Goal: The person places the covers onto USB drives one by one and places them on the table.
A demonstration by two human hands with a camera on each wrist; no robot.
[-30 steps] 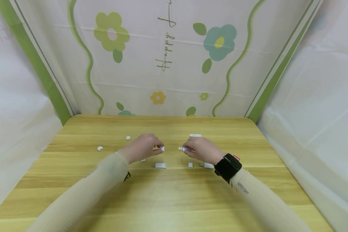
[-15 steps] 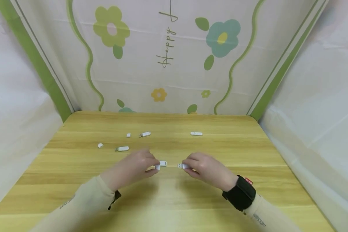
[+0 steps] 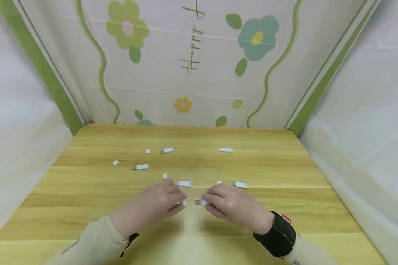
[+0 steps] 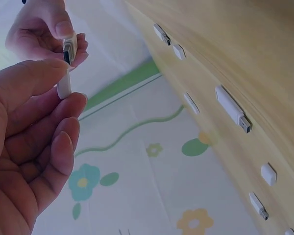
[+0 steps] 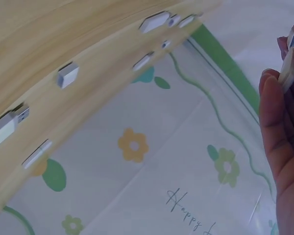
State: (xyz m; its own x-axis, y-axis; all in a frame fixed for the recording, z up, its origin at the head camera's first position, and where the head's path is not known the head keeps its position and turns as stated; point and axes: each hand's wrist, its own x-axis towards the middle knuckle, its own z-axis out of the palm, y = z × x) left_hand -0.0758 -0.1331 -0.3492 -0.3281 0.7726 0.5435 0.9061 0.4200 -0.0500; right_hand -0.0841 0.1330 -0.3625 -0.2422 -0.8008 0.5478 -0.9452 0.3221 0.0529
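Observation:
My left hand [image 3: 156, 198] pinches a small white cap [image 3: 183, 202] between thumb and fingers. Opposite it, my right hand [image 3: 235, 206] holds a white USB flash drive [image 3: 204, 202], its bare metal plug pointing left at the cap. A short gap separates cap and plug in the head view. From the left wrist, the cap [image 4: 64, 86] appears close up, with the drive [image 4: 71, 45] just beyond it. In the right wrist view the drive [image 5: 288, 71] sits at the right edge, mostly covered by fingers.
Behind the hands lie uncapped drives [image 3: 184, 184], [image 3: 240, 185], with loose caps [image 3: 164, 176], [image 3: 220, 182] beside them. Farther left are two more drives [image 3: 140, 167], [image 3: 167, 150] and caps [image 3: 115, 163], [image 3: 147, 151]. A capped drive [image 3: 226, 149] lies back right. Patterned cloth surrounds the wooden table [image 3: 199, 239].
Both hands have come nearer the table's front, and the gap between cap and plug has narrowed. A drive and caps that the hands hid half a second ago now show. The head view has tilted down.

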